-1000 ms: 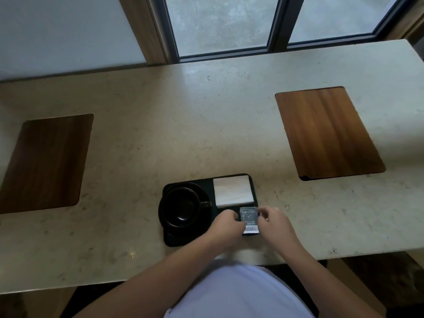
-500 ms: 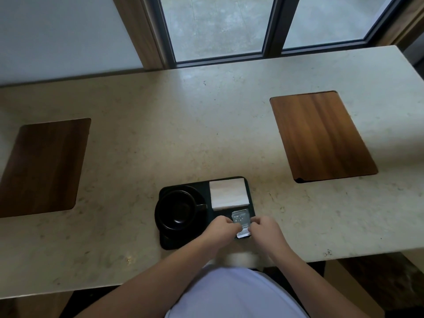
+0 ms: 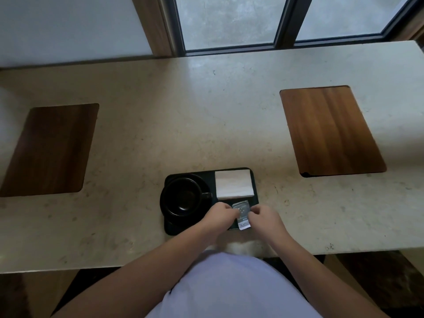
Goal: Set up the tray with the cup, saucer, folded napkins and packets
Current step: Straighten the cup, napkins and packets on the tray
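Note:
A black tray [image 3: 255,187] lies near the front edge of the stone counter. On its left half a black cup [image 3: 183,197] sits on a black saucer [image 3: 166,215], handle pointing right. White folded napkins [image 3: 234,184] fill the tray's back right part. In front of them lies a grey packet [image 3: 241,212] with a white label end. My left hand [image 3: 218,215] pinches its left edge and my right hand [image 3: 267,220] pinches its right edge, low over the tray. The packet's sides are hidden by my fingers.
Two dark wooden boards are set into the counter [image 3: 206,122], one at the left [image 3: 48,150] and one at the right [image 3: 330,131]. A window with dark frames [image 3: 284,21] runs along the back. The counter's front edge is just below my wrists.
The hands have closed in on the packet from both sides and lowered it onto the tray's front right part, just before the napkins. The camera has tilted slightly.

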